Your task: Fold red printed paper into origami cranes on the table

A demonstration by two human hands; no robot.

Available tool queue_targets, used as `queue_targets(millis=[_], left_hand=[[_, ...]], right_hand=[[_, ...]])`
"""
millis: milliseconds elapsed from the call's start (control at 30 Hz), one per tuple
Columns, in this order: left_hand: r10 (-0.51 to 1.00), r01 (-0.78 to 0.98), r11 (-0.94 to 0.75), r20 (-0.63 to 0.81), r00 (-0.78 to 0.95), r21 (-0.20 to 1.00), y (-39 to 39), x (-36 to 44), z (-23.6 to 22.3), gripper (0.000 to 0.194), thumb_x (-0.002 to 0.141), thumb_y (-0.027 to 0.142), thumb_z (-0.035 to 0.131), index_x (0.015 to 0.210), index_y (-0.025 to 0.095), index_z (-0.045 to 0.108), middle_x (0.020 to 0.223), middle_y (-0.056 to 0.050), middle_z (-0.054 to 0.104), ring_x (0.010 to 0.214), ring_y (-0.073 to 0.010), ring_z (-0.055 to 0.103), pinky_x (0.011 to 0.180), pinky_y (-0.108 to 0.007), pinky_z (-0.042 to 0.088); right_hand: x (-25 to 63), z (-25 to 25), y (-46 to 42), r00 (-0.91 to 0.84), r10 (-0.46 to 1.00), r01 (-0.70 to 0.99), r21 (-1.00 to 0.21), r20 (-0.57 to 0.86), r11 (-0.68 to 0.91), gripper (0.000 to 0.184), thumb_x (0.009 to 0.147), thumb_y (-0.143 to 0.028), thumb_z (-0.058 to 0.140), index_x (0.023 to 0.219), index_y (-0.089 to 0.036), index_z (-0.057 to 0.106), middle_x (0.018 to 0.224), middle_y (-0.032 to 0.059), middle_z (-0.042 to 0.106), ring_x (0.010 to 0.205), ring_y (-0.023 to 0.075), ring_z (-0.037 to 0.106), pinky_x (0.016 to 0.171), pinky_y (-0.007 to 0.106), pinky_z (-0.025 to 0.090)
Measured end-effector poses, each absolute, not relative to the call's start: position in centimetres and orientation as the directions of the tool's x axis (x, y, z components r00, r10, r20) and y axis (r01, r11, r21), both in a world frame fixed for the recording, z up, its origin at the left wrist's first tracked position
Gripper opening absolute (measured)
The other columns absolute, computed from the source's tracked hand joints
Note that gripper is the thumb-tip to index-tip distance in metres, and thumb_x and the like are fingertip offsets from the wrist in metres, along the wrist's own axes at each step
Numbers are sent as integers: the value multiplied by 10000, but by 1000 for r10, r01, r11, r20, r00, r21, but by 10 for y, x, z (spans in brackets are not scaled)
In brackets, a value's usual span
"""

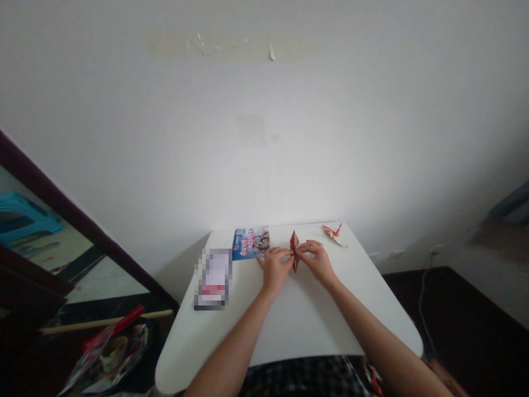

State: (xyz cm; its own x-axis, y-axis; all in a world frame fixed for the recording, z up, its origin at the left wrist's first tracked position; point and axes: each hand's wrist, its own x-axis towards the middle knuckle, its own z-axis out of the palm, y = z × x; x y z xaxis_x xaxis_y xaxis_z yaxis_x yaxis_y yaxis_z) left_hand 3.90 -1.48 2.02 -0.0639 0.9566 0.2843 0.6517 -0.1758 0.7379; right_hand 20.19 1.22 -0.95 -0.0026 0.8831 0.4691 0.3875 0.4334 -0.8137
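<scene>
On a small white table (pixel 289 325), my left hand (pixel 273 266) and my right hand (pixel 316 259) pinch a red folded paper piece (pixel 294 249) from both sides. It stands upright between my fingertips, narrow and pointed. Both hands rest low on the tabletop near its far edge. A second folded red-and-white paper figure (pixel 334 232) lies at the table's far right corner, a little beyond my right hand.
A blue printed leaflet (pixel 250 242) lies at the far left of the table, with a blurred-out flat booklet (pixel 214 278) beside it. A white wall rises behind. Left of the table, a stick (pixel 103 321), red wrapping and clutter sit on the dark floor.
</scene>
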Motion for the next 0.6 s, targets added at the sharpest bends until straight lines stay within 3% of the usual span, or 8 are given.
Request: queue_targets(millis=[233,600], left_hand=[[960,642,-135,261,-105,755,-14,38,19,136,793,255,749,912,291,806,1107,-50,785,1233,-296,606,1155,-655,246],[950,595,-194,301,-85,780,-12,34,17,182,800,279,703,967,274,774,959,-33,805,1050,-254,693,1092,-544,367]], right_hand=[[204,-12,14,20,897,402,-825,441,397,203,795,-464,719,752,-272,766,930,54,784,1156,292,607,1093,484,385],[202,-12,10,42,924,417,-847,381,331,256,812,-510,696,823,-264,767,1020,84,756,1238,307,583,1075,470,426]])
